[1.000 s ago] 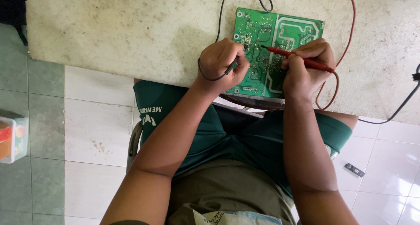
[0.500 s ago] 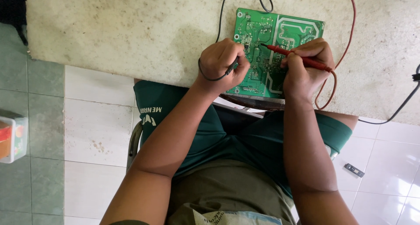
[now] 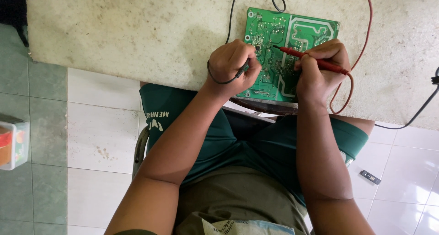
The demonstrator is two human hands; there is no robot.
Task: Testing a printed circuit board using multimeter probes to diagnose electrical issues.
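A green circuit board (image 3: 292, 31) lies solder side up at the near edge of a pale speckled worktop (image 3: 137, 34). My right hand (image 3: 320, 70) grips a red test probe (image 3: 306, 57) whose metal tip touches the middle of the board. My left hand (image 3: 233, 68) is closed on a black test probe (image 3: 242, 70), its tip against the board's left part. A thin black lead loops around my left wrist. A red lead (image 3: 361, 47) curves from the right hand up off the top edge.
A black cable (image 3: 420, 109) runs off the worktop's right side. A small dark object (image 3: 369, 177) lies on the white floor tiles at right. A translucent box (image 3: 13, 146) with coloured contents stands at the left edge. A chair frame shows under my legs.
The red probe's tip has shifted a little up and left across the board. My left hand and the board stay put.
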